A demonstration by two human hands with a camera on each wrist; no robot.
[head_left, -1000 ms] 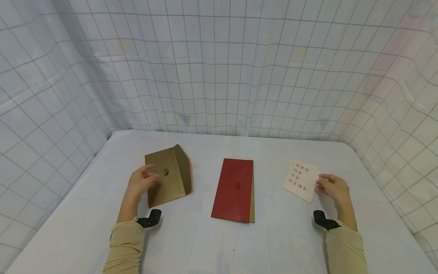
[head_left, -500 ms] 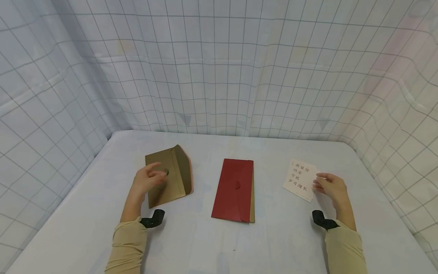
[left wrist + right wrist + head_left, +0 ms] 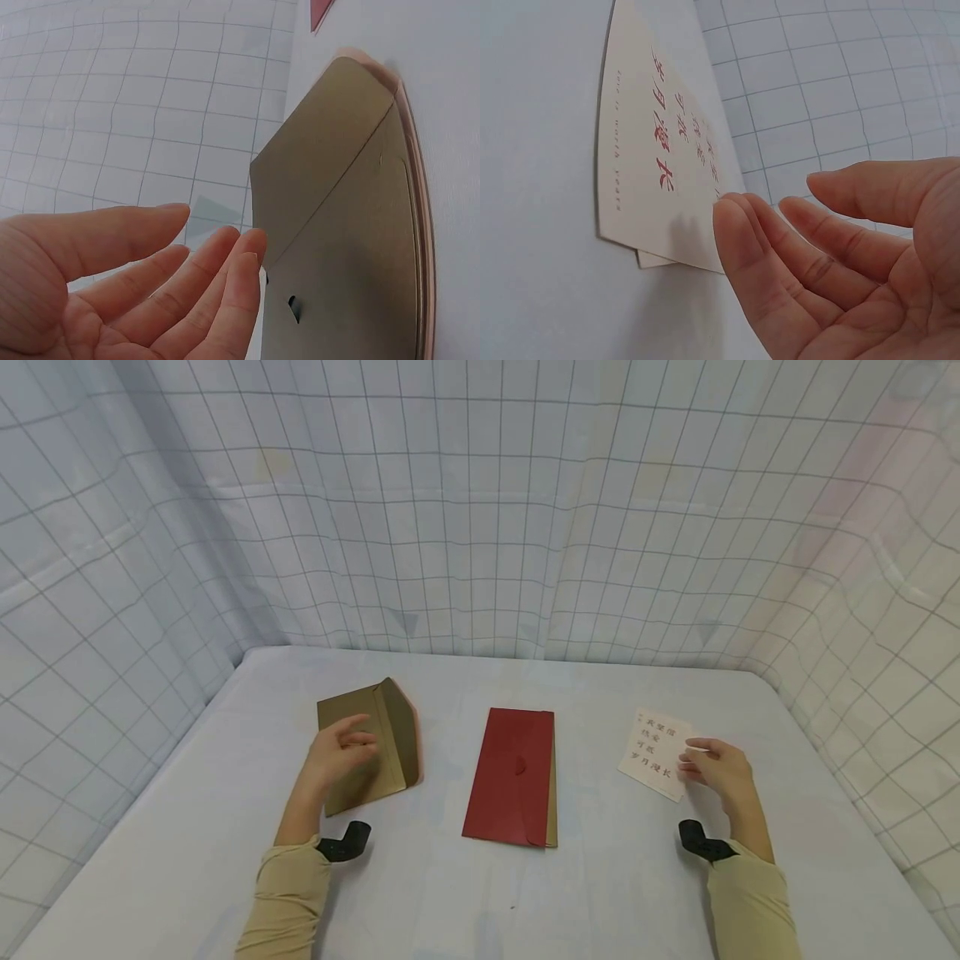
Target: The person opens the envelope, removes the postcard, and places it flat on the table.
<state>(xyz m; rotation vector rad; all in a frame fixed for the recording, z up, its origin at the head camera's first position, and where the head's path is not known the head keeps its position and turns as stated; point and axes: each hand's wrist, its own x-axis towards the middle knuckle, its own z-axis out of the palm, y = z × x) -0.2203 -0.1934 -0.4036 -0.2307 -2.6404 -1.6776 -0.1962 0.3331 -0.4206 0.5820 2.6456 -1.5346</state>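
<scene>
My left hand (image 3: 339, 758) hovers over a gold envelope (image 3: 358, 793) at the left of the table, its fingers relaxed and holding nothing. The envelope's pointed flap (image 3: 330, 112) lies opened out, and a pinkish layer shows under its edge. In the middle rests a red envelope (image 3: 510, 777) with a gold strip along its right side. On the right is a small pile of cream cards (image 3: 652, 752); the top card (image 3: 645, 165) bears red Chinese characters. Just above the cards' right edge is my right hand (image 3: 723, 772), fingers loosely bent with nothing between them.
A white cloth covers the table (image 3: 420, 885). White curtains with a dark grid (image 3: 480, 527) enclose the back and both sides. Each wrist wears a black camera mount (image 3: 348, 842).
My left hand has moved right across the gold envelope toward its flap. The right hand has shifted slightly left, further over the cards. The envelopes and cards have stayed in place.
</scene>
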